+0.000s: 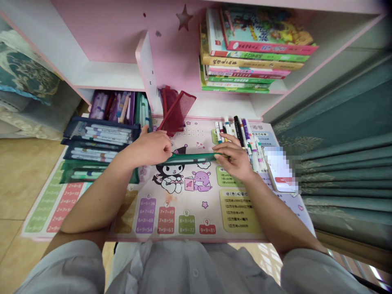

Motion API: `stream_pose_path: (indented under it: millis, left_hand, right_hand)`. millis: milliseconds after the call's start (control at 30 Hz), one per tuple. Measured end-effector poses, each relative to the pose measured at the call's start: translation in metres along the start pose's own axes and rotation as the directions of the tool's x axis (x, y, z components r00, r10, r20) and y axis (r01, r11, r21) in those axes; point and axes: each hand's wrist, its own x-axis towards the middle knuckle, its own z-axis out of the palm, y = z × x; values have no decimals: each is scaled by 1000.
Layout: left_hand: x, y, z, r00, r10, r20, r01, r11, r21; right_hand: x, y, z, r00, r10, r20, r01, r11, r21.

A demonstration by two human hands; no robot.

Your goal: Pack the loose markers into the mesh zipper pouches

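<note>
My left hand (151,149) pinches one end of a flat green zip pouch (190,158) above the printed desk mat (183,212). My right hand (234,157) grips the pouch's other end, stretching it out straight between my hands. Just beyond my right hand lies a loose bunch of marker pens (241,139). Dark blue open pouches holding rows of markers (99,136) sit left of my left hand, and a red mesh pouch (176,110) lies beyond it.
A smartphone (280,169) with a blurred screen lies at the mat's right edge. A pink-and-white shelf unit (116,45) holds stacked books (254,53) and a box of stationery (113,108). A teal curtain (346,163) hangs on the right, with a tiled floor (27,175) to the left.
</note>
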Motion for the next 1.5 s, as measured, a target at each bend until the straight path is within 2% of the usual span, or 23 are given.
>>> stream_pose_path:
  millis: [267, 700, 1033, 1500]
  left_hand:
    - [-2, -2, -4, 1000, -9, -15, 9, 1000, 10]
    - [-3, -9, -6, 1000, 12, 20, -12, 999, 33]
    - [-4, -8, -14, 995, -41, 96, 36, 998, 48]
    - [-5, -18, -14, 995, -30, 95, 25, 999, 48]
  right_hand:
    - [0, 0, -1, 1000, -12, -4, 12, 1000, -5]
    - [2, -3, -2, 1000, 20, 4, -20, 1000, -20]
    - [1, -2, -2, 1000, -2, 4, 2, 1000, -20]
    - [1, -2, -2, 1000, -12, 5, 12, 1000, -25]
